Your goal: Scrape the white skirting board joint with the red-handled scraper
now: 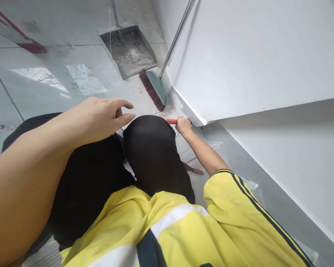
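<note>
My right hand (183, 125) is closed around the red handle (171, 121) of a tool, low by the bottom corner of the white wall (256, 66). The tool's working end is hidden, so its kind cannot be made out. Above my knees hangs my left hand (108, 115), holding nothing, with thumb and fingers apart. Just beyond the right hand, a broom (157, 89) with a green head and dark red bristles leans against the wall. A tool with a wooden handle (197, 171) lies on the floor beside my right leg, partly covered by it.
A long-handled metal dustpan (133, 55) with dust and debris stands on the tiled floor (80, 55) behind the broom. At the upper left is a red and grey frame foot (33, 46). Clear plastic sheeting (256, 187) lies along the skirting at right.
</note>
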Available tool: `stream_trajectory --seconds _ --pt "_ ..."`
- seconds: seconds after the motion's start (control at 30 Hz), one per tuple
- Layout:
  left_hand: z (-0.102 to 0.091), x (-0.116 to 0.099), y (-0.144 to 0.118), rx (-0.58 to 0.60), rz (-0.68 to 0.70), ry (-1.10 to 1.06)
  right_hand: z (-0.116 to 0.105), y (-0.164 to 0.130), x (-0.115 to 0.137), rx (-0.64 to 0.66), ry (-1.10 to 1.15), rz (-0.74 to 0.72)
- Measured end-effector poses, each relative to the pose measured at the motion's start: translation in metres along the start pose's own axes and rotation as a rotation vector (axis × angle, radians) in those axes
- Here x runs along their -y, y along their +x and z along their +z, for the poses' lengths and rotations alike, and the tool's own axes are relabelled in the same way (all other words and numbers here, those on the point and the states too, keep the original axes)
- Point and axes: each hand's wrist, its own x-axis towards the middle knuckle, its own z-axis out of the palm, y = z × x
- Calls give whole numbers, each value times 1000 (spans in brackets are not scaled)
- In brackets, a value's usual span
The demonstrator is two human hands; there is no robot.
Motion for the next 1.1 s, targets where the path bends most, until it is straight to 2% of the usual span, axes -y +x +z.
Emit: stream_trajectory --seconds 0.1,0.27,0.47,0.7,0.83,1.1 --pt "1 0 0 -12 -20 -3 0 2 2 -18 3 -5" --pt "0 2 0 12 -35 -5 -1 7 13 74 -25 -30" --pt "-1 4 -2 -6 -50 18 3 13 12 87 3 -43" --pt "0 7 -1 -35 -52 38 7 11 11 66 12 -47" --pt "-1 7 -2 -3 -47 28 6 12 16 61 2 -52" --pt "-1 5 -2 -12 -74 33 4 8 15 63 7 -59"
